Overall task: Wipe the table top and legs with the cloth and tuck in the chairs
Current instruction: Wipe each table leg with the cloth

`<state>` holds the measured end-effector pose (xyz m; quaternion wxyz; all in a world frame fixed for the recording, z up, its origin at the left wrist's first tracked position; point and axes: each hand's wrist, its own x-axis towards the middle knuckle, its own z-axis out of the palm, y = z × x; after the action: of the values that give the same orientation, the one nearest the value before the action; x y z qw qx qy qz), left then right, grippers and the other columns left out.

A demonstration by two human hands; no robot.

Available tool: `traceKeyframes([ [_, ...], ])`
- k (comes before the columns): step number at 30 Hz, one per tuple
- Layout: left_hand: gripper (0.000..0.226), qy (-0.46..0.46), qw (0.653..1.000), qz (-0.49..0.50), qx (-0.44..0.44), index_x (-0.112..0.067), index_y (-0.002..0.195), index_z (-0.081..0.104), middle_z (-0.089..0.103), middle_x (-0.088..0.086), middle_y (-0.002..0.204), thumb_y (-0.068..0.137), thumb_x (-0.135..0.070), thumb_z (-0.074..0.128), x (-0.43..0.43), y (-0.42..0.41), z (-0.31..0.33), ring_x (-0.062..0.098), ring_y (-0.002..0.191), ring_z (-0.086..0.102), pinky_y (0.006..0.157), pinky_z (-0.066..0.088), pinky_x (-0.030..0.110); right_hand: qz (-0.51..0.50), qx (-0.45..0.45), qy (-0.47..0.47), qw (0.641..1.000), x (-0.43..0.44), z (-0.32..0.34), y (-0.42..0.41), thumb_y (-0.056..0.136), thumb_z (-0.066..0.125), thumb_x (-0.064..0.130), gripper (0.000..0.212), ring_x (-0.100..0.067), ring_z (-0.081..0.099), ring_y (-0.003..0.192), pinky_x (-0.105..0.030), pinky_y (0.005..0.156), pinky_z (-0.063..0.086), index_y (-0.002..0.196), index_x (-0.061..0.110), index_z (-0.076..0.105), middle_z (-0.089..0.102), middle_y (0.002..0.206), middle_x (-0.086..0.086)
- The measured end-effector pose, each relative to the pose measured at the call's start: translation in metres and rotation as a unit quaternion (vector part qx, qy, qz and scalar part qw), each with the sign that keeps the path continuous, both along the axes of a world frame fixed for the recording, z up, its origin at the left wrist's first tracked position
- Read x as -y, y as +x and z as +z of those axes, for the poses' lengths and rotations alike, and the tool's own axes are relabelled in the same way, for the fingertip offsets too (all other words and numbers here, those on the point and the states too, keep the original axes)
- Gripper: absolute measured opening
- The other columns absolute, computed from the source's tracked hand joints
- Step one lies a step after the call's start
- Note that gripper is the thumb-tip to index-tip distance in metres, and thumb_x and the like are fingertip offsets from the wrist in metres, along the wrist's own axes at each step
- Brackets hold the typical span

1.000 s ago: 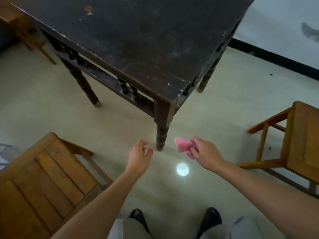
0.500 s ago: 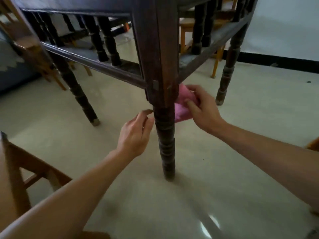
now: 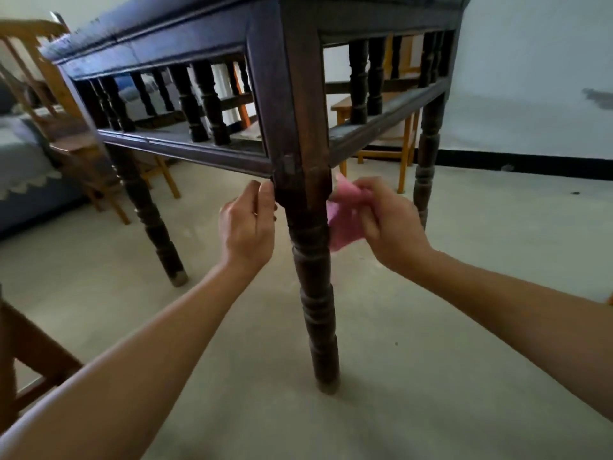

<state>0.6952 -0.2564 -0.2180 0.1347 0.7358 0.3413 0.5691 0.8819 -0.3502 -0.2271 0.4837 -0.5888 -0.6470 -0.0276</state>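
Observation:
I look from low down at a dark wooden table [image 3: 185,41] with turned spindles under its top. Its near corner leg [image 3: 311,260] stands straight ahead. My right hand [image 3: 388,224] is shut on a pink cloth [image 3: 343,220] and presses it against the right side of that leg, just below the square block. My left hand [image 3: 247,224] rests its fingertips on the left edge of the same leg, holding nothing. The table top itself is hidden from this angle.
A light wooden chair [image 3: 398,137] stands beyond the table at the right. Another wooden chair [image 3: 49,104] stands at the far left, beside a grey sofa [image 3: 23,167]. A chair frame [image 3: 30,353] sits at my near left. The floor is pale, with a white wall behind.
My view has dropped from above the table to below its top. Both hands have risen to the upper part of the corner leg, the cloth staying against the leg's right side.

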Motion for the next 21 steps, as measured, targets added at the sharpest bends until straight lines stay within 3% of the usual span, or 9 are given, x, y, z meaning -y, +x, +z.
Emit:
traceKeyframes([
  [2,0.047,0.012,1.000,0.012,0.017,-0.011,0.082,0.060,0.064,0.006,0.067,0.099,-0.046,0.034,-0.007,0.007,0.002,0.024,0.059,0.061,0.055,0.050,0.046,0.061,0.040,0.034,0.997,0.006,-0.013,-0.028,0.100,0.042,0.030,0.021,-0.006,0.062,0.091,-0.027,0.079,0.057,0.110,0.019,0.057,0.061,0.105,0.005],
  [4,0.048,0.009,0.999,0.021,0.024,-0.009,0.081,0.059,0.063,0.005,0.065,0.098,-0.048,0.035,-0.012,0.011,0.004,0.025,0.059,0.060,0.055,0.049,0.047,0.109,0.103,-0.014,0.989,0.022,-0.052,-0.034,0.102,0.042,0.025,0.022,-0.013,0.061,0.098,-0.024,0.082,0.050,0.108,0.017,0.061,0.061,0.111,0.003],
  [7,0.047,0.014,1.000,0.013,0.025,-0.007,0.080,0.059,0.062,0.007,0.063,0.098,-0.045,0.037,-0.012,0.009,0.005,0.027,0.057,0.058,0.055,0.048,0.047,0.101,0.191,-0.122,0.969,0.039,-0.087,-0.001,0.097,0.056,0.014,0.017,-0.013,0.061,0.078,-0.023,0.071,0.051,0.110,0.017,0.066,0.064,0.101,0.004],
  [9,0.044,0.019,0.999,0.006,0.026,-0.009,0.081,0.058,0.063,0.008,0.065,0.098,-0.044,0.038,-0.012,0.006,0.000,0.028,0.057,0.059,0.054,0.049,0.047,0.059,0.100,-0.134,0.984,0.035,-0.080,0.016,0.090,0.060,0.001,0.018,-0.009,0.063,0.069,-0.030,0.067,0.057,0.089,0.018,0.065,0.064,0.088,0.007],
  [11,0.040,0.007,1.000,0.001,0.025,-0.011,0.081,0.057,0.064,0.006,0.068,0.099,-0.042,0.039,-0.011,0.007,-0.006,0.027,0.058,0.060,0.055,0.050,0.048,0.030,-0.044,-0.079,0.995,0.025,-0.052,0.012,0.091,0.054,-0.002,0.027,-0.008,0.066,0.068,-0.028,0.063,0.058,0.085,0.024,0.059,0.063,0.083,0.009],
  [13,0.036,-0.005,1.000,0.003,0.026,-0.013,0.082,0.057,0.064,0.004,0.068,0.099,-0.040,0.040,-0.008,0.008,-0.012,0.025,0.058,0.061,0.055,0.050,0.049,0.060,-0.244,-0.065,0.966,0.012,-0.021,-0.001,0.095,0.052,0.004,0.022,-0.010,0.068,0.078,-0.025,0.064,0.059,0.103,0.024,0.056,0.063,0.095,0.004],
  [15,0.035,-0.010,0.999,0.002,0.032,-0.011,0.083,0.058,0.063,0.002,0.068,0.098,-0.039,0.042,-0.006,0.008,-0.014,0.025,0.059,0.060,0.055,0.050,0.049,0.087,-0.402,-0.089,0.907,0.001,-0.001,-0.017,0.097,0.053,0.011,0.028,-0.017,0.070,0.086,-0.028,0.066,0.060,0.122,0.024,0.050,0.061,0.107,-0.001],
  [17,0.035,-0.012,0.999,-0.006,0.030,-0.009,0.085,0.058,0.062,0.003,0.068,0.098,-0.037,0.042,-0.003,0.008,-0.014,0.026,0.060,0.059,0.056,0.050,0.049,0.067,-0.418,-0.115,0.899,-0.006,-0.003,-0.032,0.099,0.050,0.012,0.031,-0.017,0.068,0.094,-0.028,0.071,0.061,0.128,0.022,0.052,0.062,0.113,-0.002],
  [21,0.034,-0.021,0.999,-0.020,0.016,-0.007,0.085,0.059,0.060,-0.002,0.066,0.097,-0.035,0.044,0.004,0.009,-0.016,0.018,0.058,0.057,0.054,0.048,0.044,0.034,-0.229,-0.134,0.964,-0.011,-0.025,-0.053,0.100,0.037,0.021,0.026,-0.016,0.058,0.102,-0.039,0.093,0.054,0.110,0.016,0.060,0.060,0.110,-0.005],
])
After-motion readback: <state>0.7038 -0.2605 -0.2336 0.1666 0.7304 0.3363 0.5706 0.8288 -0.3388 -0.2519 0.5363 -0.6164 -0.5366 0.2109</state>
